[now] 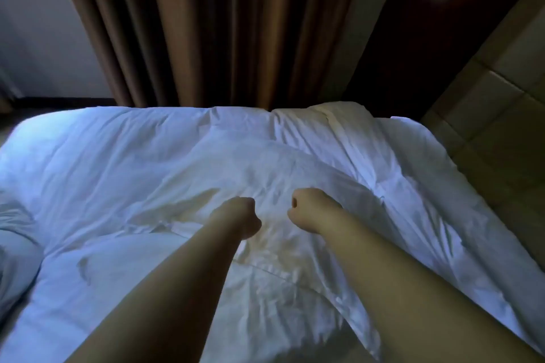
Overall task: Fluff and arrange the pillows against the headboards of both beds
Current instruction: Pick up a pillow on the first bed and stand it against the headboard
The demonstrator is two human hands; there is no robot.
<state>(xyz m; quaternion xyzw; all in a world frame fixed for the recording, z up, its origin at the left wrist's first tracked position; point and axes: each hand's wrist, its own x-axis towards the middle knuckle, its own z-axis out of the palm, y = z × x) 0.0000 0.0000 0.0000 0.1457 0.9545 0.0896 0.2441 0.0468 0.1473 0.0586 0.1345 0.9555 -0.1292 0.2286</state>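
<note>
Head view, looking down across a bed in dim, bluish light. Both bare forearms reach forward from the near edge. Left hand (239,216) is balled into a fist, fingers curled tight into the palm, pressing into or resting against the white pillow (283,259) that lies in the middle of the bed, directly under the arms. Right hand (312,209) is likewise a closed fist, fingers folded in, thumb side up, just beside the left and apart from it by a small gap. Cannot tell whether either fist has cloth bunched inside it.

Pillow is puffed and creased, long axis running from near centre toward far right, with a warmer yellowish patch between the two fists. It sits on top of a rumpled white duvet (112,162) that covers the bed from left to right.

Far right, at the head end, a second cream-toned pillow (339,118) lies partly tucked under the duvet edge. Padded headboard panels (501,91) rise along the right side. Brown curtains (224,26) hang behind the far edge of the bed. More white bedding (14,242) bulges at the left edge.
</note>
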